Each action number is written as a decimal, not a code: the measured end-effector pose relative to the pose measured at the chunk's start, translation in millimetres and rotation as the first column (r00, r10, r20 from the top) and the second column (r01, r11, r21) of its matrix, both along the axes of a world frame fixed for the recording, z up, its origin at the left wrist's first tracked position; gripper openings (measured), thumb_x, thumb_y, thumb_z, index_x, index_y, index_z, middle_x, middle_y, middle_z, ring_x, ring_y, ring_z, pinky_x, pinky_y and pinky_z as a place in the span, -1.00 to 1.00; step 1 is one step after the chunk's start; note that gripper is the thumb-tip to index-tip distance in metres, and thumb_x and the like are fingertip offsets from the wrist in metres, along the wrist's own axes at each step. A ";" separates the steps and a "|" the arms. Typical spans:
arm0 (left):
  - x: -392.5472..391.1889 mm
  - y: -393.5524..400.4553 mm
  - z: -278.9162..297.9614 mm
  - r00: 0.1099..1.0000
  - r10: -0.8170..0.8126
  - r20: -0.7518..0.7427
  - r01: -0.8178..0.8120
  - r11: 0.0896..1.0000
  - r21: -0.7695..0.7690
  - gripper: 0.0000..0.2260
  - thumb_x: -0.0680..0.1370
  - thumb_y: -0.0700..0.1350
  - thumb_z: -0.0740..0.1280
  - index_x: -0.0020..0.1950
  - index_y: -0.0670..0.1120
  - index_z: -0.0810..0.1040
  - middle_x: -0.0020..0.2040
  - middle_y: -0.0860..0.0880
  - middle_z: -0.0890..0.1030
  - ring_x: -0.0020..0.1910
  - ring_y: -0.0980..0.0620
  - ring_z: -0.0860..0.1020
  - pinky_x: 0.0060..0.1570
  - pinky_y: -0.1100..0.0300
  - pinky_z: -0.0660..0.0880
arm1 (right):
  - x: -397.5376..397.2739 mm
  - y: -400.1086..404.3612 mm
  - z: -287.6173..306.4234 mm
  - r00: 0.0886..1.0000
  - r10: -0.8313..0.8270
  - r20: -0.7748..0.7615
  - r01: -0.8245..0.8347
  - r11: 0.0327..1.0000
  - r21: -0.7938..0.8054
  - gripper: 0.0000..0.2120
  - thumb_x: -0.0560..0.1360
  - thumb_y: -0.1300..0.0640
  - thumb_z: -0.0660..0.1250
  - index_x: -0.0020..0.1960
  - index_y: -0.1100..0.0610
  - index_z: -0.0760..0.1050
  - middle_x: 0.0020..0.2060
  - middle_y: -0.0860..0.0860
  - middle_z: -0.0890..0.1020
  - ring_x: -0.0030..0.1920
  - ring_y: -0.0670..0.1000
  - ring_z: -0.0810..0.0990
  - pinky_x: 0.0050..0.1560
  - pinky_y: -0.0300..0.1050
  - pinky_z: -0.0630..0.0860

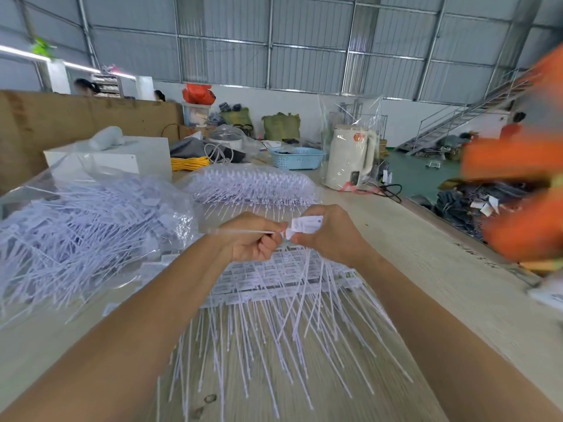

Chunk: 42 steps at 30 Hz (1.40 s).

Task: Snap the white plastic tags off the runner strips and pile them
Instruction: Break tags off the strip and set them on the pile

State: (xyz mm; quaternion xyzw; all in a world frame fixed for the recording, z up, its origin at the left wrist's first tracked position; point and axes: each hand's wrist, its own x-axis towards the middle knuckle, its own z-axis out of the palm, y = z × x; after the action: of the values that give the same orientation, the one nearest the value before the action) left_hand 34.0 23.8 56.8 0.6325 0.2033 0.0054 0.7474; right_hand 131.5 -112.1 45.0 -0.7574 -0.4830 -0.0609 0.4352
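My left hand (254,239) and my right hand (330,236) meet above the middle of the table. The right hand pinches a white plastic tag (306,224) by its flat label end. The left hand grips the tag's thin tail, which sticks out to the left. Below the hands lie runner strips (274,287) with rows of tags attached, their long tails fanned toward me. A pile of loose white tags (85,236) fills a clear bag on the left. Another bag of tags (253,185) lies farther back.
A white box (122,156) stands at the back left. A white kettle (350,156) in plastic wrap, a blue basket (295,158) and a yellow cable (189,162) sit at the far end. A blurred orange shape (518,184) is at the right edge.
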 end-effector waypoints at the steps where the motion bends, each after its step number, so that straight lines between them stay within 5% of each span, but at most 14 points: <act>1: 1.0 0.0 1.5 0.999 -0.017 -0.029 0.017 1.000 -0.002 -0.82 0.63 -0.19 0.17 -0.18 -0.11 0.41 -0.56 0.06 0.33 -0.67 0.21 0.21 -0.67 0.43 0.15 | -1.1 0.7 -0.1 0.998 -0.010 0.069 0.009 1.000 0.007 -0.74 0.33 0.19 0.54 -0.22 0.36 0.54 -0.37 0.14 0.51 -0.41 -0.02 0.37 -0.43 -0.29 0.27; 4: 1.2 0.5 7.2 0.993 -0.059 -0.101 0.065 0.996 0.055 -0.79 0.63 -0.17 0.16 -0.22 -0.13 0.37 -0.60 0.07 0.31 -0.69 0.22 0.19 -0.69 0.43 0.14 | -3.8 5.3 -1.3 0.977 -0.018 0.211 0.016 1.000 0.012 -0.79 0.32 0.23 0.53 -0.20 0.34 0.56 -0.25 0.19 0.58 -0.28 0.11 0.50 -0.27 -0.14 0.37; 6: -2.3 1.6 11.6 0.988 -0.090 -0.126 0.099 0.993 0.062 -0.78 0.61 -0.17 0.18 -0.24 -0.14 0.38 -0.60 0.08 0.30 -0.69 0.22 0.17 -0.69 0.42 0.14 | -4.5 7.0 -2.4 0.983 -0.024 0.182 0.020 1.000 0.024 -0.81 0.31 0.24 0.54 -0.20 0.30 0.55 -0.28 0.12 0.57 -0.31 0.06 0.48 -0.30 -0.22 0.36; 9: -13.5 -2.8 20.7 0.951 -0.294 -0.099 0.291 0.956 -0.046 -0.84 0.49 -0.20 0.28 -0.28 -0.18 0.55 -0.57 0.08 0.30 -0.67 0.22 0.21 -0.68 0.41 0.18 | 6.3 1.8 -4.3 0.991 -0.136 0.016 0.135 0.989 0.064 -0.78 0.34 0.22 0.51 -0.33 0.12 0.47 -0.42 -0.06 0.46 -0.44 -0.11 0.39 -0.42 -0.39 0.29; 11: -18.2 -9.7 25.2 0.921 -0.389 0.002 0.389 0.920 -0.045 -0.88 0.44 -0.16 0.30 -0.22 -0.19 0.57 -0.55 0.07 0.35 -0.63 0.22 0.26 -0.64 0.42 0.21 | 17.2 -8.3 -5.5 0.966 -0.152 -0.211 0.183 0.973 0.138 -0.65 0.35 0.25 0.49 -0.45 0.03 0.38 -0.51 -0.09 0.39 -0.53 -0.15 0.31 -0.45 -0.28 0.28; 15: -13.6 -12.2 23.1 0.983 -0.078 0.166 0.035 0.969 0.244 -0.97 0.54 -0.24 0.30 -0.05 -0.16 0.53 -0.42 -0.04 0.50 -0.53 0.15 0.40 -0.51 0.35 0.36 | 23.4 -18.7 -2.3 0.861 0.068 -0.504 0.103 0.947 0.303 -0.58 0.35 0.28 0.51 -0.57 0.05 0.43 -0.60 -0.06 0.39 -0.58 -0.05 0.32 -0.51 -0.23 0.28; 18: -10.8 -15.6 16.3 0.986 -0.014 0.168 -0.047 0.935 0.353 -0.79 0.55 -0.37 0.24 0.04 -0.07 0.49 -0.32 -0.07 0.50 -0.48 0.12 0.41 -0.41 0.28 0.36 | 23.8 -20.0 11.1 0.784 0.102 -0.612 0.129 0.938 0.323 -0.63 0.31 0.31 0.53 -0.57 0.09 0.48 -0.60 -0.03 0.42 -0.59 -0.06 0.34 -0.54 -0.26 0.30; 23: -7.7 -18.6 11.0 0.959 0.084 0.270 -0.157 0.953 0.259 -0.71 0.49 -0.38 0.34 0.09 -0.08 0.40 -0.33 -0.05 0.52 -0.46 0.12 0.42 -0.47 0.30 0.39 | 30.3 -34.0 40.5 0.827 0.018 -0.562 0.183 0.937 0.298 -0.77 0.31 0.25 0.54 -0.34 0.12 0.49 -0.62 -0.12 0.48 -0.58 -0.11 0.40 -0.53 -0.28 0.33; 25: -6.2 -15.4 12.0 0.949 0.126 0.290 -0.204 0.945 0.257 -0.78 0.46 -0.38 0.38 0.02 -0.15 0.47 -0.38 -0.04 0.52 -0.47 0.12 0.41 -0.51 0.33 0.37 | 27.9 -35.5 48.8 0.926 -0.251 -0.281 0.328 0.903 0.277 -0.63 0.34 0.19 0.54 -0.42 0.09 0.35 -0.67 -0.11 0.39 -0.68 -0.18 0.32 -0.63 -0.38 0.24; 27: -5.0 -14.4 11.4 0.947 0.139 0.290 -0.227 0.927 0.298 -0.84 0.43 -0.36 0.42 -0.04 -0.20 0.54 -0.40 -0.04 0.51 -0.49 0.13 0.39 -0.52 0.33 0.35 | 19.6 -37.0 56.5 0.917 -0.397 -0.041 0.392 0.877 0.279 -0.56 0.35 0.15 0.52 -0.46 0.02 0.26 -0.61 -0.10 0.35 -0.65 -0.19 0.28 -0.67 -0.45 0.15; 30: -4.5 -16.1 9.4 0.933 0.153 0.324 -0.260 0.912 0.317 -0.92 0.42 -0.31 0.45 -0.21 -0.19 0.58 -0.45 -0.01 0.57 -0.51 0.14 0.39 -0.51 0.34 0.35 | 3.7 -34.5 64.0 0.959 -0.088 -0.268 0.122 0.986 0.114 -0.75 0.31 0.18 0.55 -0.35 0.11 0.46 -0.56 -0.05 0.50 -0.58 -0.10 0.40 -0.59 -0.35 0.31; 33: -2.8 -20.8 7.7 0.899 0.180 0.399 -0.299 0.919 0.257 -0.86 0.43 -0.34 0.43 -0.30 -0.17 0.57 -0.45 0.01 0.61 -0.53 0.18 0.43 -0.51 0.36 0.40 | -12.1 -18.9 56.5 0.842 0.084 -0.533 -0.026 0.993 0.115 -0.80 0.27 0.27 0.56 -0.22 0.26 0.55 -0.52 0.03 0.54 -0.56 -0.06 0.41 -0.57 -0.28 0.30; 37: -4.0 -24.6 5.4 0.860 0.237 0.452 -0.365 0.905 0.219 -0.76 0.46 -0.45 0.30 -0.35 -0.21 0.53 -0.53 -0.02 0.53 -0.54 0.13 0.47 -0.49 0.36 0.45 | -23.3 -0.8 43.8 0.761 0.175 -0.625 -0.031 0.972 0.234 -0.84 0.31 0.33 0.52 -0.22 0.25 0.53 -0.49 0.03 0.56 -0.54 -0.06 0.44 -0.57 -0.30 0.30; 42: -8.9 -25.7 10.1 0.850 0.304 0.429 -0.337 0.942 0.000 -0.84 0.56 -0.28 0.26 -0.19 -0.19 0.57 -0.35 -0.07 0.63 -0.31 0.01 0.54 -0.32 0.27 0.56 | -27.2 4.7 41.3 0.864 0.107 -0.492 0.054 0.951 0.303 -0.82 0.31 0.33 0.53 -0.21 0.28 0.53 -0.47 0.03 0.54 -0.57 -0.12 0.44 -0.55 -0.30 0.33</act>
State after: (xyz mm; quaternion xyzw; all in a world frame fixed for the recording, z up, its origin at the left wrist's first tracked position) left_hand 25.1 -1.9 66.9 0.6011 0.1385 0.2745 0.7377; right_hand 104.4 -107.4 86.3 -0.6633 -0.3480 0.0701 0.6588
